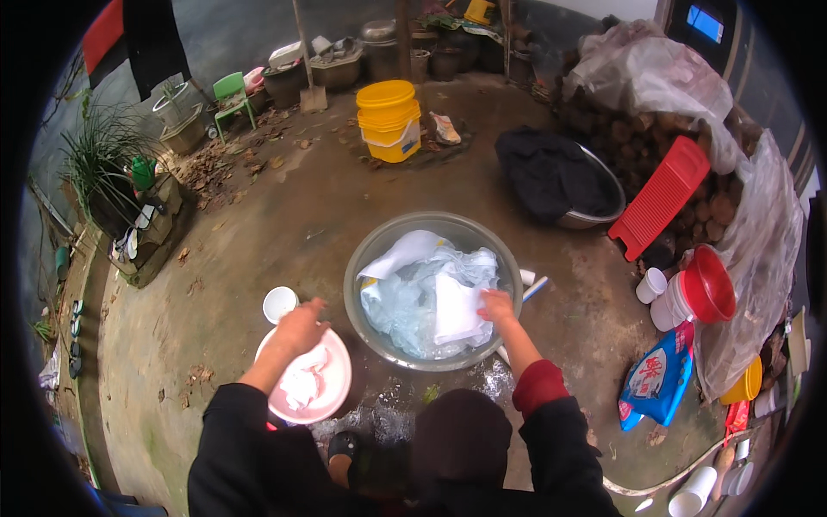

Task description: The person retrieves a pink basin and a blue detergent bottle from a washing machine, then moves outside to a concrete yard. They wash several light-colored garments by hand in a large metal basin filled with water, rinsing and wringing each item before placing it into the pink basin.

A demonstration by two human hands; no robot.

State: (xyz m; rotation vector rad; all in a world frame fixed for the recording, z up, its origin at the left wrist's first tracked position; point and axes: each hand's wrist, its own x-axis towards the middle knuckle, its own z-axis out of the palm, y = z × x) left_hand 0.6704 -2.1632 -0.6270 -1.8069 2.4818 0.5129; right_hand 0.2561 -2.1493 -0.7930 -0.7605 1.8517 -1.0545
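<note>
A wide grey basin (434, 366) stands on the ground before me. In it lie a wet, pale-blue translucent fabric (400, 310) and white cloth pieces, one of them a flat white cloth (455, 310). My right hand (497, 306) touches this piece at its upper right edge; whether the fingers pinch it is unclear. Over the rim of a small pink basin (342, 381) hovers my left hand (302, 328), fingers apart and holding nothing. Crumpled pale cloth (303, 382) lies inside that basin. A white cup (280, 305) stands just beyond my left hand.
Ahead stand stacked yellow buckets (389, 123). Dark cloth (549, 171) hangs over a metal basin (597, 220), beside a red washboard (662, 197). To my right are a red bowl (711, 284) and a blue bag (659, 381) bearing writing. Potted grass (106, 171) stands left.
</note>
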